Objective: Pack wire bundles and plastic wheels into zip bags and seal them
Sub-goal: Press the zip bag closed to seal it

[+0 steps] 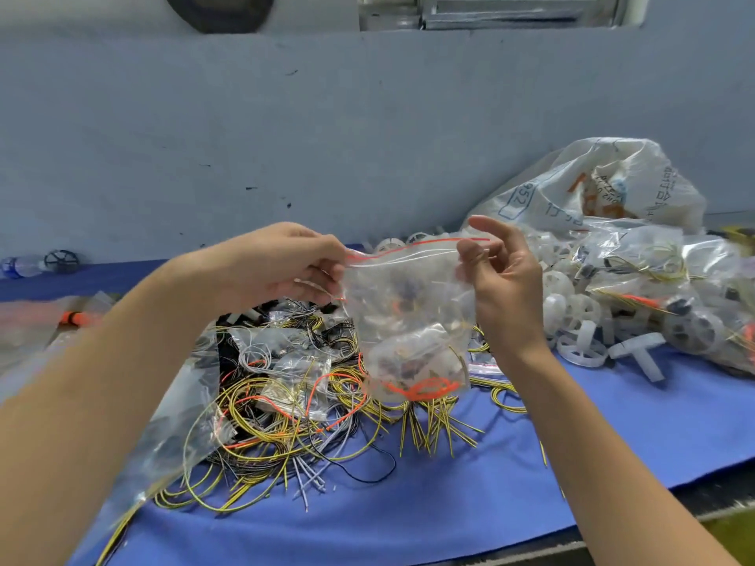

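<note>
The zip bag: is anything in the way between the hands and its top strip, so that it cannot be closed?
Nothing visible is. The left hand and the right hand both pinch the zip bag at the ends of its red strip, which runs free between them. The wires lie low in the bag.

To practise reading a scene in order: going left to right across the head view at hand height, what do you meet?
plastic bottle → black wheel → left hand → zip bag → right hand → pile of white plastic wheels
</note>
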